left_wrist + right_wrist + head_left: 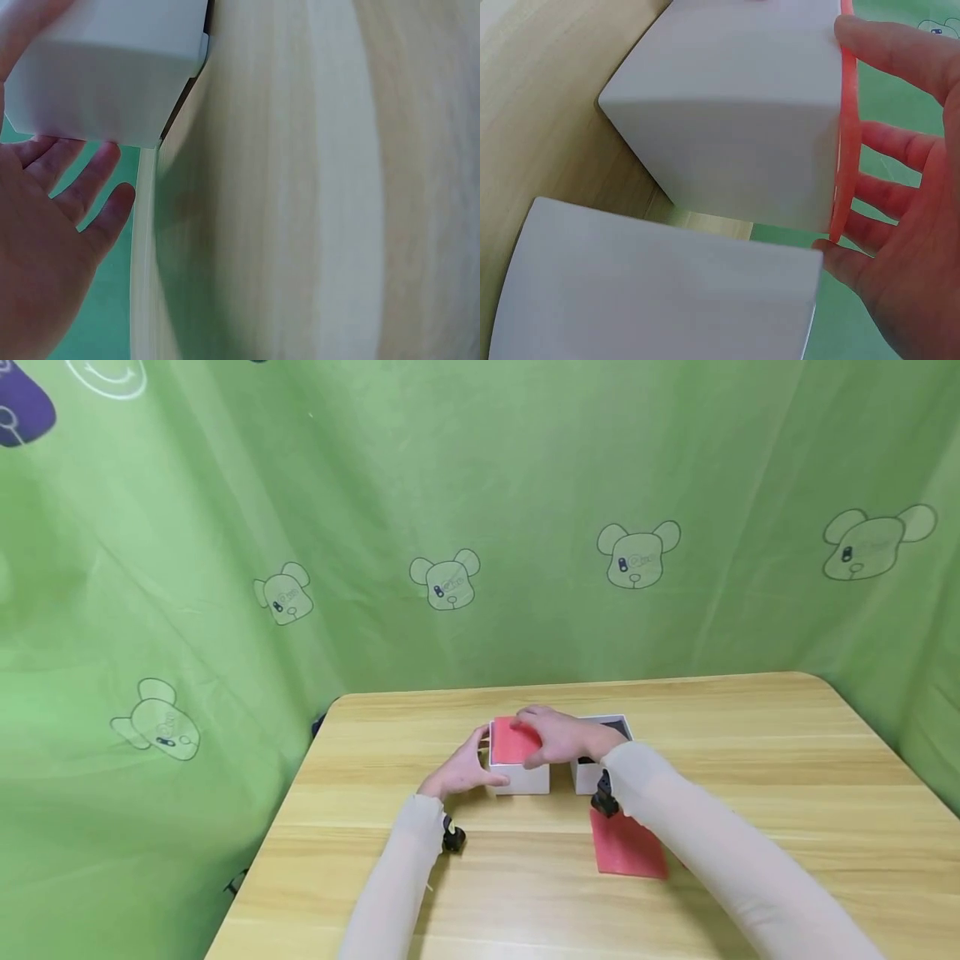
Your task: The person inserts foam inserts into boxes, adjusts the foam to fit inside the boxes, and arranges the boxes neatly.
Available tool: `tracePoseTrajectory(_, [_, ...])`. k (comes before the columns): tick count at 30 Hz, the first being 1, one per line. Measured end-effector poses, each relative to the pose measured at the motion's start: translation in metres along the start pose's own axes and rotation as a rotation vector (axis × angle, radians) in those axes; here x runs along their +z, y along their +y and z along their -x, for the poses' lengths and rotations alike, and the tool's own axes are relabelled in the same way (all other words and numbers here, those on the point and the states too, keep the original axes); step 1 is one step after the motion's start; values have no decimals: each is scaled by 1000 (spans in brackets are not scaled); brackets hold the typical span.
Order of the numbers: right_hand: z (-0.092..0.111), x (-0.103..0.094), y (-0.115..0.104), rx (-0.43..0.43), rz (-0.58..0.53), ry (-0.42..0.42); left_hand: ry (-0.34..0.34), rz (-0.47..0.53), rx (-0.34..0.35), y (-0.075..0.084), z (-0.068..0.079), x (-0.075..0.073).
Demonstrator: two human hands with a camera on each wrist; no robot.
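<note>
A white box [522, 780] stands on the table with a red square sheet [513, 741] lying over its top. My left hand [463, 771] holds this box from the left, thumb along the front face. In the left wrist view, its fingers [88, 184] touch the box's side. My right hand [558, 735] lies over the sheet's right part. In the right wrist view, that hand's fingertips rest on the red sheet [847, 142], with the thumb near one edge. The contents of this box are hidden under the sheet.
A second white box [587, 779] with a dark interior stands to the right, partly behind my right wrist. Another red sheet [628, 847] lies flat on the wooden table [525, 893], partly under my right forearm. Green curtains [540, 635] hang behind and beside the table.
</note>
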State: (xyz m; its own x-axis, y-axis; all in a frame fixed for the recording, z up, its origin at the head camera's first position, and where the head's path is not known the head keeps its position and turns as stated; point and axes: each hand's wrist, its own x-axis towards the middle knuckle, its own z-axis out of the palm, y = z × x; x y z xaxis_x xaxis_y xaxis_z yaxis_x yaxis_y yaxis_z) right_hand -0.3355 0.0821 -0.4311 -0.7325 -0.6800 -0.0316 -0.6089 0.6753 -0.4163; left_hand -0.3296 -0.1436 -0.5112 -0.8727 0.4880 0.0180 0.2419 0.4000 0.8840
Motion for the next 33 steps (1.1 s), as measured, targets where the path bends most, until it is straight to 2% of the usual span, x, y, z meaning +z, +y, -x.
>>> tracePoseTrajectory(9, [-1, 4, 0, 34, -13, -23, 10, -13, -15, -2, 1, 1])
tracePoseTrajectory(17, [-1, 4, 0, -49, 41, 3, 22, -43, -31, -1, 2, 1])
tracePoseTrajectory(33, [-2, 6, -2, -71, 53, 1, 29, -36, -32, -1, 1, 2])
